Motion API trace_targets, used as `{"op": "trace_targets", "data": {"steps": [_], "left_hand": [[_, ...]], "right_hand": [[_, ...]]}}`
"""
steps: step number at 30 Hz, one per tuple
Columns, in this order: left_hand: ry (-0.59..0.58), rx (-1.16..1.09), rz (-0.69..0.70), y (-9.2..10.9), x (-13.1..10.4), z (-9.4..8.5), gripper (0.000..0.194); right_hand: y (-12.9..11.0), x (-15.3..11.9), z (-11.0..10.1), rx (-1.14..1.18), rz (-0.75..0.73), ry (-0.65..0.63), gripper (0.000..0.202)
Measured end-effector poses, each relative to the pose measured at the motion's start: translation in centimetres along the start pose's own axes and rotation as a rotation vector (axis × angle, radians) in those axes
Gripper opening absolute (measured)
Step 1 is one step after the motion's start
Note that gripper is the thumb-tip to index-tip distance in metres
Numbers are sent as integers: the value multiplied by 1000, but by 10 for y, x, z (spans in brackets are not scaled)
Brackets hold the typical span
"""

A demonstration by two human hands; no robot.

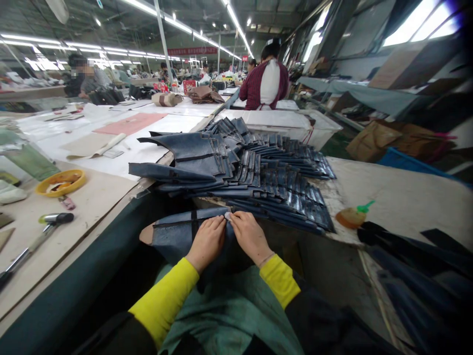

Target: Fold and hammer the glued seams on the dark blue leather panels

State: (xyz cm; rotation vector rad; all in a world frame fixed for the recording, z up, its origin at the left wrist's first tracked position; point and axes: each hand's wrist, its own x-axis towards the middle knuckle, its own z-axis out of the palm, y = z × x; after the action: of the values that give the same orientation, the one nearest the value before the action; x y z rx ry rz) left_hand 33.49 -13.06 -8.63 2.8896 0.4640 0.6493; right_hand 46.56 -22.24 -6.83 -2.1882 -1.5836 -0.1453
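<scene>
A dark blue leather-like piece [172, 235] with black strips and a tan left end lies across my lap at the table's edge. My left hand [209, 241] grips its right part, fingers pressed together on top. Beside it, almost touching, my right hand [251, 236] pinches near the piece's upper right corner, where a small whitish bit [227, 216] shows between the fingertips. Just beyond both hands spreads a large overlapping pile of similar blue pieces [254, 172].
On the left table [107, 190] are a yellow bowl [61, 183] and a hammer [39, 239]. A small bottle with a green nozzle [351, 217] stands right of the pile. Dark strips [417, 276] lie at the far right. A person in dark red [264, 81] sits ahead.
</scene>
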Motion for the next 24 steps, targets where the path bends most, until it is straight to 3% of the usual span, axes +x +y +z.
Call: {"op": "trace_targets", "data": {"steps": [8, 24], "left_hand": [[-2, 54, -21, -9, -10, -6, 37], [8, 192, -146, -40, -47, -32, 36]], "right_hand": [[-18, -1, 1, -33, -20, -28, 30], [-72, 14, 22, -40, -131, -128, 31]]}}
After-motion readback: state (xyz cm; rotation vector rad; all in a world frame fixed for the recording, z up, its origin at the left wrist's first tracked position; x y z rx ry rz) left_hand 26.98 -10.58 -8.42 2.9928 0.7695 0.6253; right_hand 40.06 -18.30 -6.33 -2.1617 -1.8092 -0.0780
